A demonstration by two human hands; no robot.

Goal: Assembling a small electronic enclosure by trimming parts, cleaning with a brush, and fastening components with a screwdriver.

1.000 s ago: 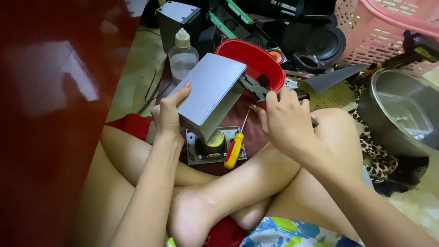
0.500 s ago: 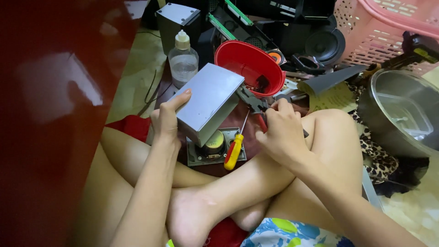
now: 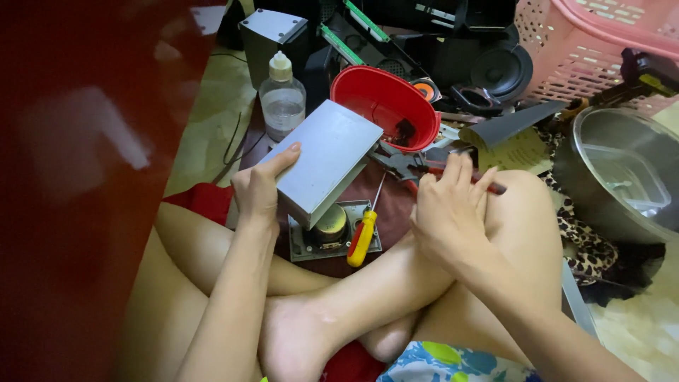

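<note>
The left hand [image 3: 260,189] grips a flat grey metal box [image 3: 327,160] at its lower left corner: the thumb lies on the top face and the other fingers curl under the edge, closed firmly on it. The box is tilted, its far end raised toward 1 o'clock, probably so that its underside stays free of the parts lying below. It sits near the middle of the view, above the crossed legs of the person.

The box has a smooth, matt silver top and a thin side wall that shows a darker line along its lower edge. No screws or markings can be seen on the top face.

The right hand [image 3: 451,205] is at 3 o'clock from the box and rests on the knee. Its fingers are bent and close together over the red handles of pliers [image 3: 410,167]; I cannot tell whether they really clamp the handles or only touch them, because the hand covers that place.

Under the box, at 6 o'clock, a small speaker driver on a grey plate [image 3: 332,230] lies on the floor. Just beside it, a yellow and red screwdriver [image 3: 364,233] points toward 12 o'clock. At 1 o'clock from the box stands a red plastic bowl [image 3: 385,106], and at 11 o'clock a clear bottle [image 3: 281,102].
</note>
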